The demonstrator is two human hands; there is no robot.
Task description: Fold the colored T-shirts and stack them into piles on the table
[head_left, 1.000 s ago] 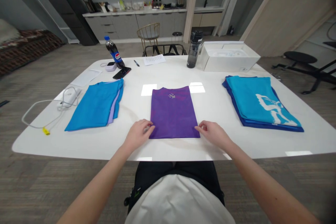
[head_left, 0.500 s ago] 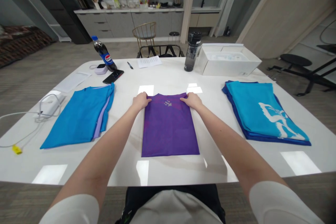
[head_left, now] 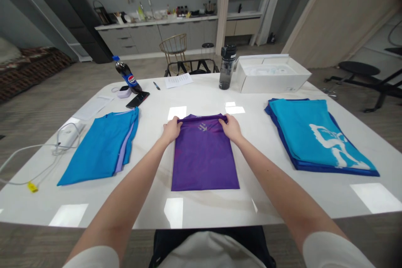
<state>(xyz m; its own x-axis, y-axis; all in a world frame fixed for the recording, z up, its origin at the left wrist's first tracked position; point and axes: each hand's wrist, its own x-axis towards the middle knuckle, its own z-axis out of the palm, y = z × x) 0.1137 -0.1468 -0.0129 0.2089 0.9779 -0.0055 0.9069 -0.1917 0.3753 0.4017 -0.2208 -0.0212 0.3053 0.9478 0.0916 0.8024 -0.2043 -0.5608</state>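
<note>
A purple T-shirt [head_left: 204, 159], folded to a near-square, lies flat on the white table [head_left: 207, 209] in front of me. A small grey print shows near its collar. My left hand [head_left: 172, 129] pinches the shirt's far left corner, and my right hand [head_left: 231, 127] pinches the far right corner. Between them the far edge is slightly raised and creased. To the left lies a stack of folded blue and lilac shirts [head_left: 100, 146]. On the right, a turquoise shirt with a white print [head_left: 304, 134] tops a stack of darker blue ones.
Along the back stand a cola bottle [head_left: 128, 76], a dark phone [head_left: 138, 99], a pen [head_left: 156, 86], a paper sheet [head_left: 179, 80], a dark water bottle [head_left: 226, 69] and an open white box [head_left: 270, 81]. A white power strip [head_left: 67, 136] with cables lies at the left edge.
Both hands have lifted the purple shirt's far edge a little, and creases now run along it. The camera view has tilted and shifted slightly.
</note>
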